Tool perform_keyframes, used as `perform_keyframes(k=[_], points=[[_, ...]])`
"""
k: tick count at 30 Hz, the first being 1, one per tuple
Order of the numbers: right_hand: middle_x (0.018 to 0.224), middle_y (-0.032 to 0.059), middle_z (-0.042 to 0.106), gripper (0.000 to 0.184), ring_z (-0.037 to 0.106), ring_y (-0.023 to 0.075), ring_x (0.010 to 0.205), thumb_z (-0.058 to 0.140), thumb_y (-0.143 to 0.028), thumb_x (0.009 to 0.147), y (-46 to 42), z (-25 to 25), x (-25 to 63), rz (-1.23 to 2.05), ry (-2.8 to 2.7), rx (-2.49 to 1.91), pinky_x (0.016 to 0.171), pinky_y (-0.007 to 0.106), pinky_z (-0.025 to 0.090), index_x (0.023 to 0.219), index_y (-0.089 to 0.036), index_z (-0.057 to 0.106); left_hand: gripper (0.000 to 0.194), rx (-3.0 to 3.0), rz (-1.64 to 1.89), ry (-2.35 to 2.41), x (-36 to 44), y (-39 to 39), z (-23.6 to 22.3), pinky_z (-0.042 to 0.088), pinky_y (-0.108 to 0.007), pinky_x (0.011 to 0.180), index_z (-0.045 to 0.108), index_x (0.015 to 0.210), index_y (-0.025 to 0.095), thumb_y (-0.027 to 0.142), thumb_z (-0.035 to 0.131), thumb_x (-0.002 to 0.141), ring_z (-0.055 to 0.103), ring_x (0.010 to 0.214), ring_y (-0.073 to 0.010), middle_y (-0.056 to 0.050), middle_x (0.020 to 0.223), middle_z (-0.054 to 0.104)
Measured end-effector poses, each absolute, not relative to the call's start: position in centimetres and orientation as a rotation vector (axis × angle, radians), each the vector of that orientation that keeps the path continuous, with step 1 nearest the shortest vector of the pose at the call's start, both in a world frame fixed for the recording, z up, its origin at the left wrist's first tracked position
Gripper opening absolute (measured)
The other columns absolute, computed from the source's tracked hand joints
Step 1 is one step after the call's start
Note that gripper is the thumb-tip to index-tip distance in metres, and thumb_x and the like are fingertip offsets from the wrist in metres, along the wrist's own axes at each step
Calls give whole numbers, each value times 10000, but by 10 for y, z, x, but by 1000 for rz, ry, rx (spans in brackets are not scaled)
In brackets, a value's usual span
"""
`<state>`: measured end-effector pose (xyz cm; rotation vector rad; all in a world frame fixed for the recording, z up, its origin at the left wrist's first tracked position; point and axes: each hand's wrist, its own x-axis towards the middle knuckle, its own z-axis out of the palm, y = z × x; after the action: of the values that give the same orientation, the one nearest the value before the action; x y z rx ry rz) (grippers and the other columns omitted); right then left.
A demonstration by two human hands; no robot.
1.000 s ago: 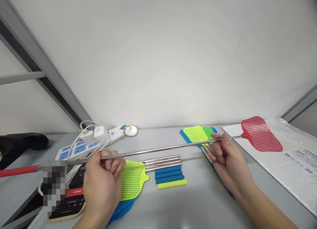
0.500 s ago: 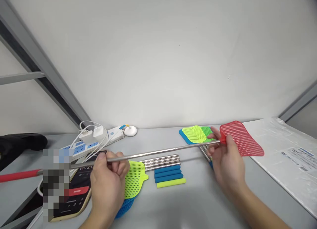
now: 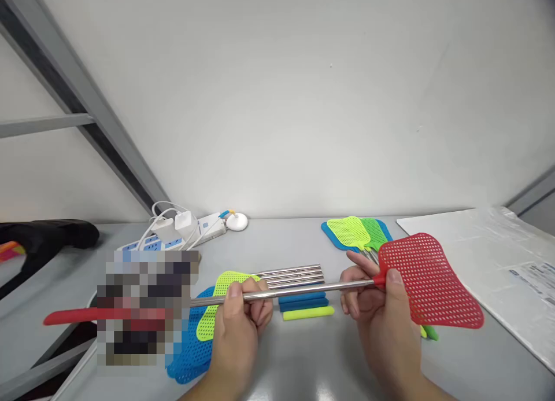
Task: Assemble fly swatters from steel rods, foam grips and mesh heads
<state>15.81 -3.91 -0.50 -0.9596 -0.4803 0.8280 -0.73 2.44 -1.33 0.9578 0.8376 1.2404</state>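
Pinched at both ends: left hand (image 3: 243, 323) curled around the thin telescopic steel rod (image 3: 299, 289) of a red mesh-headed fly swatter (image 3: 427, 279), right hand (image 3: 381, 314) clamped on the same rod right at the neck of the red head, thumb on top. Swatter held level above the grey tabletop (image 3: 303, 366), red grip sleeve (image 3: 73, 316) sticking out far left of the left hand, partly behind a blurred patch.

Just behind the rod, on the tabletop: blue and yellow-green foam grip sleeves (image 3: 306, 306) lying side by side, then a row of bare collapsed steel rods (image 3: 292, 273) beyond them. Left of the steel rods, partly under the left hand: loose yellow-green mesh head (image 3: 217, 300) over blue mesh heads (image 3: 188, 354). Right of the steel rods and farther back: fanned stack of yellow-green, green and blue swatters (image 3: 358, 232). Far right of the rod: clear plastic bag with a printed label (image 3: 498, 250). Farthest back, left of the steel rods near the wall: white power strip with plugged-in chargers (image 3: 177, 230).
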Motion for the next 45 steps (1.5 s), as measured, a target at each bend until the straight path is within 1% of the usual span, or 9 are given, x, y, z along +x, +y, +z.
perform_keyframes(k=[4,8,12,19,26,30,34,38,45], points=[[469,-14,513,501,446,131,436,411,-557,937,-36,-6,161,865,-452,-998,488,282,394,988,-176,733,538,1054,1182,830,-9,24,-14,212,-276,434,306,499,227,575,436,889,244,461,-124,35,491,261],[440,-17,491,505,450,142,450,435,-562,924,-30,-3,171,920,-444,-1034,500,285,413,977,-153,727,533,1268,1065,774,-17,26,-12,248,-288,487,339,534,219,581,384,922,282,502,-136,18,523,325],[473,-23,490,424,385,109,431,497,-510,910,-25,7,190,847,-361,-1060,506,280,422,867,-154,725,503,1426,977,707,-24,28,-9,267,-284,533,398,564,204,544,443,932,323,545,-138,11,554,366],[540,-45,434,294,326,84,437,498,-361,908,-14,12,243,705,-244,-954,479,263,377,732,-174,642,478,906,1312,627,-31,43,7,266,-233,455,443,589,194,578,520,862,322,484,-101,31,557,375],[595,-23,471,317,313,83,451,477,-306,890,-10,15,259,578,-201,-974,481,275,371,624,-173,588,432,788,1583,704,-39,61,26,274,-239,429,395,529,190,392,440,908,291,405,-95,38,464,316],[662,11,527,321,344,99,479,467,-291,889,-10,12,257,535,-205,-959,490,298,387,634,-177,624,432,749,1547,717,-39,60,27,264,-251,421,311,483,193,318,424,881,289,400,-102,31,452,283],[568,9,480,385,319,116,470,387,-264,913,-10,7,245,557,-192,-960,486,302,383,681,-175,681,456,708,1589,734,-36,54,24,283,-260,429,272,470,194,326,409,884,271,405,-103,32,448,255],[599,19,562,417,350,99,450,379,-346,935,-13,1,209,621,-209,-1080,511,284,399,749,-151,697,457,687,1522,768,-27,41,15,321,-270,444,282,467,206,361,421,873,284,426,-117,31,442,245],[517,1,538,464,387,109,442,351,-443,959,-27,-6,162,769,-255,-1111,546,274,402,835,-173,707,467,652,1471,795,-21,32,10,310,-282,447,297,452,209,368,394,881,276,439,-131,22,438,240]])
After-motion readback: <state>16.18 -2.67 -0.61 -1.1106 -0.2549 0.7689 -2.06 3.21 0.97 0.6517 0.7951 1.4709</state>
